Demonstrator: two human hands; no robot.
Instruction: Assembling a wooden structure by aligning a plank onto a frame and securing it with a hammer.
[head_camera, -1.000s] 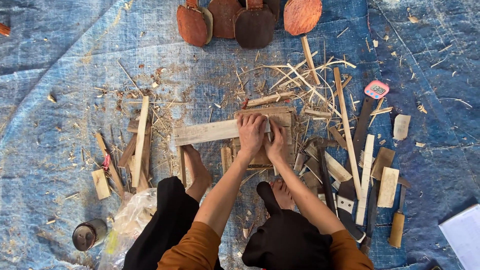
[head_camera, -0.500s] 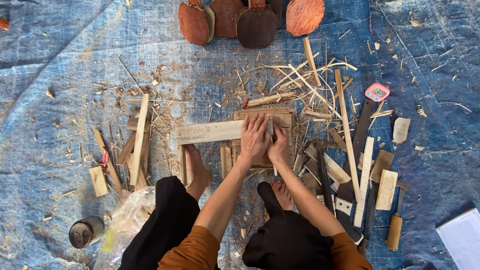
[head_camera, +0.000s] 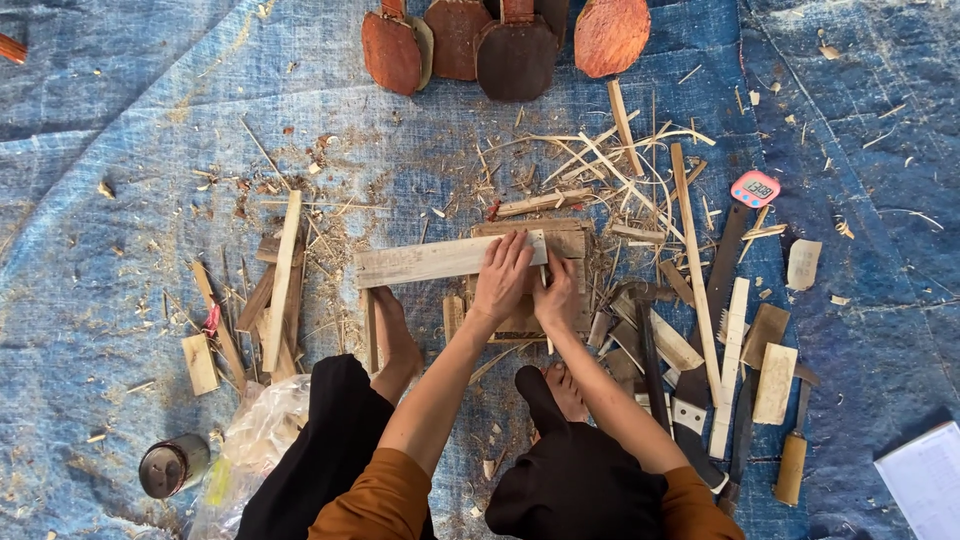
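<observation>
Counted: 4 reddish-brown paddle-shaped boards (head_camera: 455, 40), 1 pink digital timer (head_camera: 755, 188), 1 metal can (head_camera: 172, 465), 1 clear plastic bag (head_camera: 262, 432), 1 white notebook (head_camera: 925, 482), 2 hands, 2 bare feet. Loose wood scraps too many to count.

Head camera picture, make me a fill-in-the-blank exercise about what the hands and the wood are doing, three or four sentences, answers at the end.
1. Both hands, the left hand and the right hand, press on a long pale wooden ____.
2. The whole work area lies on a ____ tarp.
3. The small timer to the right of the shavings is ____ in colour.
4. The metal can sits near the person's ____ knee.

Missing words: plank; blue; pink; left
</observation>
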